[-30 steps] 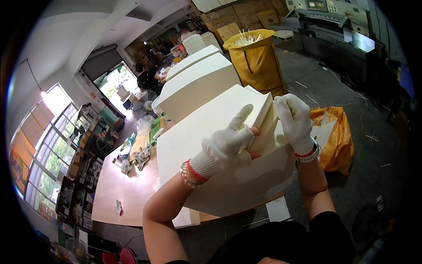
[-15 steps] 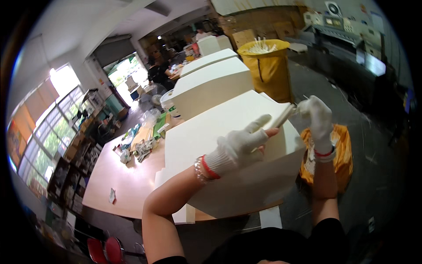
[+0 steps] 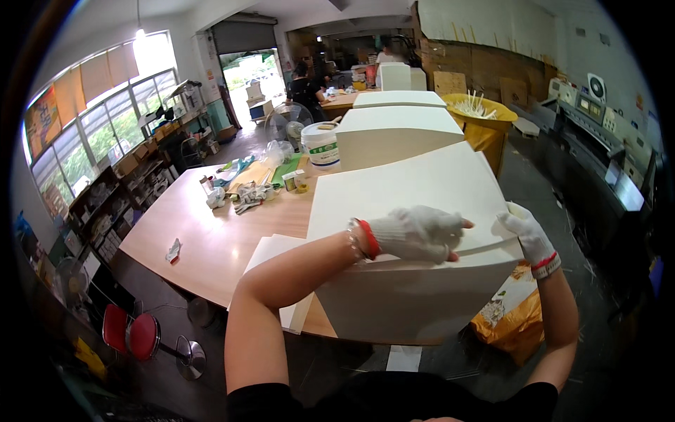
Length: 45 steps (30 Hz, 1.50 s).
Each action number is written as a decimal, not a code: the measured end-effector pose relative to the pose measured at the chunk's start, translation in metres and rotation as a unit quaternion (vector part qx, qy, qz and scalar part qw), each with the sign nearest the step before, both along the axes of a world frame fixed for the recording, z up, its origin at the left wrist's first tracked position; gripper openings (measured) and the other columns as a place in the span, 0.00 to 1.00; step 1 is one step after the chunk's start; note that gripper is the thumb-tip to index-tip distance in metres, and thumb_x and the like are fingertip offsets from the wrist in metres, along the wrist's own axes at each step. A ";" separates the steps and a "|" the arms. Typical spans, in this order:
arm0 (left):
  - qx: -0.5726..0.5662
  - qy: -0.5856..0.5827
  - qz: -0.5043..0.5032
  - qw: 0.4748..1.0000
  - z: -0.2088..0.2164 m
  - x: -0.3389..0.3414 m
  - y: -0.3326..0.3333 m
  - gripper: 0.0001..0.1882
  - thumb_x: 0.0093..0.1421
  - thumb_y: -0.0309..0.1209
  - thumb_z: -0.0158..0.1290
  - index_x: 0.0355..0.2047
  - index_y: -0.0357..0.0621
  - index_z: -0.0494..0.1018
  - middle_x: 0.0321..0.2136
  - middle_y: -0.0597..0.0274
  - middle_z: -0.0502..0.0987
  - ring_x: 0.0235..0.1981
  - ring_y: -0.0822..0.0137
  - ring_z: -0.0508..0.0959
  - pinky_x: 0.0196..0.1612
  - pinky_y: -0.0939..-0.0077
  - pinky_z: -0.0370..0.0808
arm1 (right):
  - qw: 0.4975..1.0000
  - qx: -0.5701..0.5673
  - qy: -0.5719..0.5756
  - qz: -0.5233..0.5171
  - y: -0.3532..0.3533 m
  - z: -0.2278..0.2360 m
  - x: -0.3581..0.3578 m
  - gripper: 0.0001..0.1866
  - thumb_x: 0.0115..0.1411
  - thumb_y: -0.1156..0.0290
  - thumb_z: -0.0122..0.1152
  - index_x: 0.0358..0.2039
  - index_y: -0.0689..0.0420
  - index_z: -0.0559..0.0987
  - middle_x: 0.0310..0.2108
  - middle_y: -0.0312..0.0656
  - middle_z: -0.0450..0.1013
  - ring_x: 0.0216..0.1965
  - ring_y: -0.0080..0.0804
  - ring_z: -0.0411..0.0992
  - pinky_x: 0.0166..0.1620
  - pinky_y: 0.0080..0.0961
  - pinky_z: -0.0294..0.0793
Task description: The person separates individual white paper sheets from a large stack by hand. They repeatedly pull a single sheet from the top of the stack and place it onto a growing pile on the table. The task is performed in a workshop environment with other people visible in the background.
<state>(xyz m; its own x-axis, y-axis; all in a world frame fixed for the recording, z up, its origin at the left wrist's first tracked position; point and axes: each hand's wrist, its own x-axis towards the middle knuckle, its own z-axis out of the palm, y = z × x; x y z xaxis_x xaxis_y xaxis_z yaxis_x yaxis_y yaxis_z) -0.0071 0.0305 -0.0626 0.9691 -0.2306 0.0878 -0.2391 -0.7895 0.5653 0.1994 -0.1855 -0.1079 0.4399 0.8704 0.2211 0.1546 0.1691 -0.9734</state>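
Note:
A tall stack of white sheets (image 3: 394,190) stands on the table in front of me. My left hand (image 3: 422,233), in a white knit glove with bare fingertips, rests on top near the front edge, its thumb and forefinger apart and pointing right. A few upper sheets are slightly lifted along that edge. At the stack's right side, my right hand (image 3: 529,232), also gloved, is closed on the sheets' edge with the thumb on top; its other fingers are partly hidden.
More white stacks (image 3: 401,130) stand behind. On the wooden table (image 3: 211,239) lie loose gloves (image 3: 253,197), beside a white bucket (image 3: 322,146). A yellow bin (image 3: 485,130) with white strips and an orange bag (image 3: 520,320) are at the right. Red stools (image 3: 144,336) stand lower left; people work far back.
My view has levelled and turned left. My right hand has come from beyond the stack's far right to its right edge. The raised, curled sheet edge now lies nearly flat under my left hand.

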 end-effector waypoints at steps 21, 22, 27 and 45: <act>-0.674 -0.158 0.283 0.664 -0.066 -0.190 0.070 0.23 0.60 0.26 0.56 0.56 0.35 0.67 0.46 0.54 0.77 0.41 0.67 0.81 0.43 0.74 0.81 | 0.998 0.000 -0.030 -0.063 -0.004 -0.011 0.004 0.20 0.71 0.59 0.54 0.51 0.64 0.74 0.34 0.39 0.77 0.26 0.15 0.71 0.28 0.11 0.68; -0.689 -0.160 0.287 0.646 -0.076 -0.207 0.073 0.23 0.62 0.25 0.54 0.57 0.35 0.66 0.47 0.54 0.76 0.42 0.68 0.81 0.43 0.75 0.80 | 0.998 -0.018 0.008 -0.056 -0.003 -0.013 0.007 0.19 0.71 0.59 0.53 0.50 0.64 0.75 0.31 0.39 0.77 0.21 0.14 0.69 0.23 0.09 0.66; -0.469 -0.296 0.420 0.718 -0.122 -0.283 0.062 0.23 0.64 0.23 0.50 0.59 0.32 0.63 0.49 0.53 0.76 0.44 0.64 0.81 0.45 0.72 0.81 | 0.988 0.021 0.017 -0.155 -0.005 -0.036 0.022 0.17 0.71 0.59 0.53 0.46 0.62 0.76 0.23 0.36 0.73 0.13 0.11 0.60 0.14 0.09 0.53; -0.546 -0.338 0.639 0.424 -0.493 -0.316 0.202 0.17 0.61 0.28 0.56 0.48 0.36 0.69 0.45 0.52 0.76 0.45 0.54 0.78 0.49 0.56 0.77 | 0.990 0.029 -0.001 -0.141 -0.004 -0.029 0.028 0.16 0.72 0.58 0.53 0.42 0.60 0.77 0.23 0.31 0.71 0.19 0.11 0.63 0.22 0.08 0.62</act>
